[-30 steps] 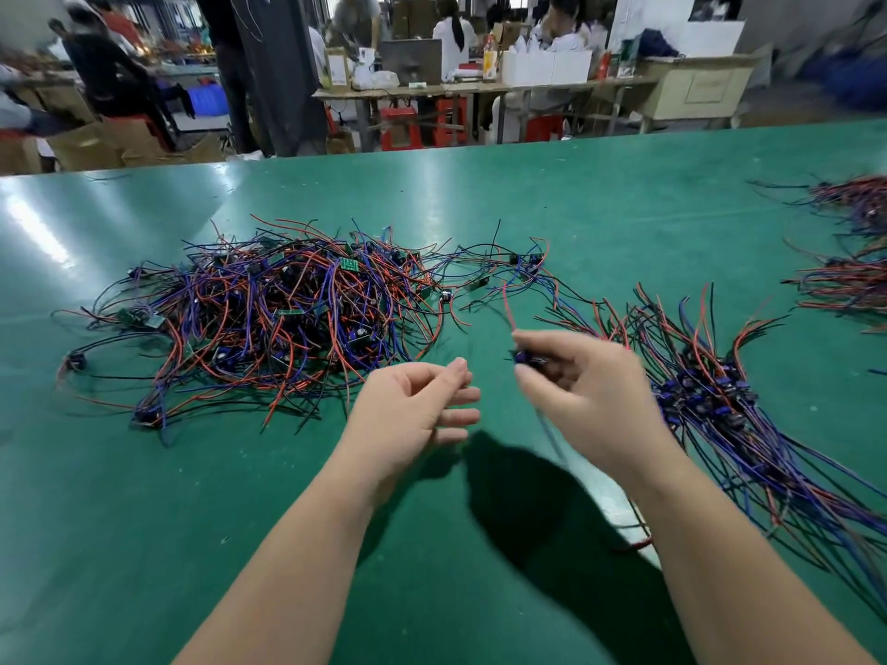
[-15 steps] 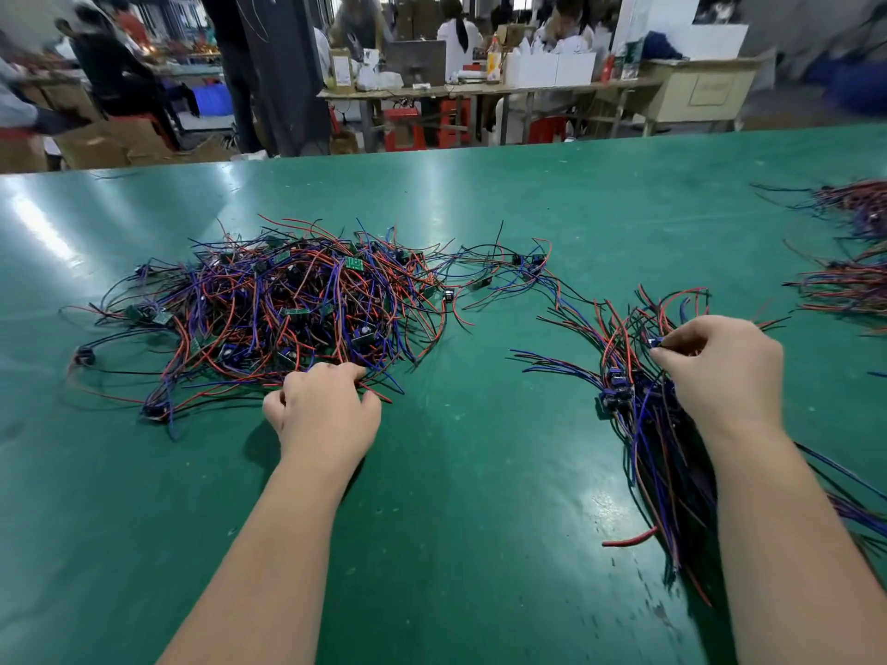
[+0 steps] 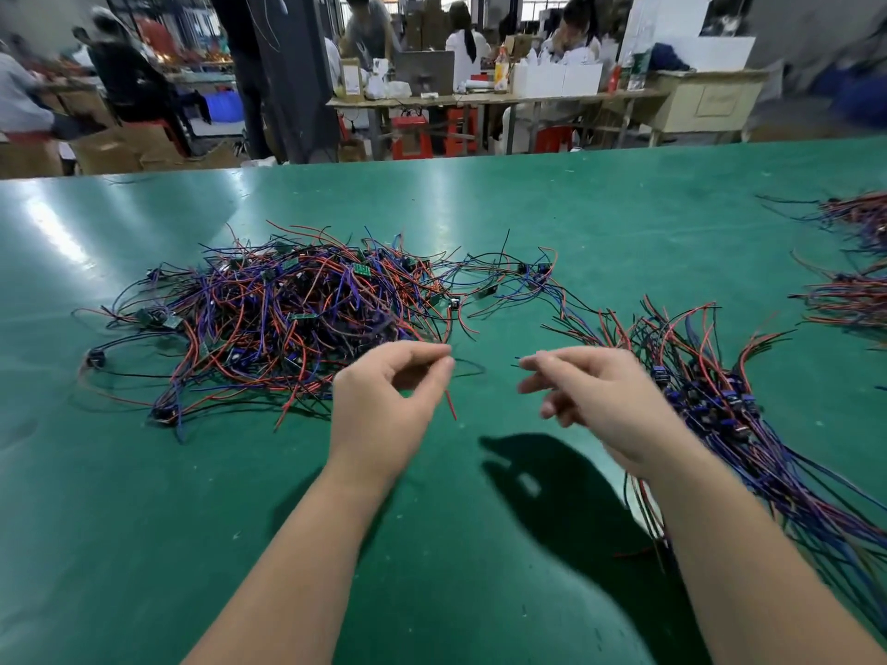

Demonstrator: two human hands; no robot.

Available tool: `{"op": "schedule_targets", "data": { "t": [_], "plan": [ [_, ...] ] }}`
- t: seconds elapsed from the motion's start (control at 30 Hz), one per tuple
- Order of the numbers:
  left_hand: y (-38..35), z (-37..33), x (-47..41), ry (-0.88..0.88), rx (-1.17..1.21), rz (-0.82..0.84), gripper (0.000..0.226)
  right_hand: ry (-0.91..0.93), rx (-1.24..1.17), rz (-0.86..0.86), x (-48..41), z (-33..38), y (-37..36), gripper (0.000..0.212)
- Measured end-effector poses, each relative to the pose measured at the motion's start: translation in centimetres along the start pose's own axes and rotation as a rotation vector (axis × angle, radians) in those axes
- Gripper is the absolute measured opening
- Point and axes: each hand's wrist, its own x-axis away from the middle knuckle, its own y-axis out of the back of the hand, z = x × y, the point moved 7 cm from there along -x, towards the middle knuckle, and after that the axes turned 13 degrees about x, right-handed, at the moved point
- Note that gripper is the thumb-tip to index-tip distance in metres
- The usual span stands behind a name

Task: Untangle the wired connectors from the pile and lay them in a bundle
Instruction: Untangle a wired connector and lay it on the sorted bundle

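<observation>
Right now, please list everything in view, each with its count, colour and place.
tangled pile of wired connectors: one, red, blue and black, table left of centre
laid bundle: one, same colours, table right
further wire heaps: two, red and blue, far right edge
table: one, green, foreground
red stools: several, behind table
workbench: one, pale, background
red wire: one, hangs from left hand
left hand: one, pinches red wire, centre
right hand: one, raised beside bundle, grip unclear

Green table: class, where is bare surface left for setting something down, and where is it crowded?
Free: the wide band behind the tangled pile up to the table far edge; the near-left corner in front of the pile; the near gap between pile and bundle. Crowded: pile, bundle, and wire heaps at far right.
</observation>
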Motion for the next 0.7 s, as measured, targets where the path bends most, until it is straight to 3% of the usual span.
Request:
{"op": "schedule_targets", "data": {
  "t": [0.07, 0.13, 0.23, 0.3, 0.4, 0.5, 0.53, 0.7],
  "plan": [
    [-1.8, -0.6, 1.0, -0.033, 0.041, 0.122, 0.012, -0.030, -0.152, 0.169, 0.5, 0.2, -2.4, 0.024],
    [-3.9, -1.2, 2.2, -0.071, 0.069, 0.289, 0.008, -0.046, -0.241, 0.230, 0.8, 0.3, -3.4, 0.031],
    [-6.5, -1.4, 4.3, -0.097, 0.044, 0.553, 0.003, -0.054, -0.269, 0.197, 0.8, 0.1, -3.1, 0.011],
    [-6.9, -0.8, 4.6, -0.054, 0.015, 0.599, 0.017, -0.079, -0.302, 0.158, 0.7, -0.1, -2.4, 0.003],
    [-5.7, 0.7, 3.4, 0.182, -0.009, 0.398, 0.043, -0.058, -0.359, 0.168, 0.8, 0.3, -2.0, 0.018],
    [-4.8, 3.3, 2.9, 0.702, 0.341, 0.170, 0.050, -0.002, -0.362, 0.254, 1.0, 0.8, -2.6, 0.024],
    [-4.6, 3.7, 2.7, 0.780, 0.435, 0.121, 0.048, 0.010, -0.351, 0.286, 1.1, 0.8, -2.9, 0.023],
    [-2.7, 4.2, 1.6, 0.736, 0.631, -0.052, 0.023, 0.010, -0.256, 0.374, 1.8, 0.9, -4.4, 0.018]
  ]
}}
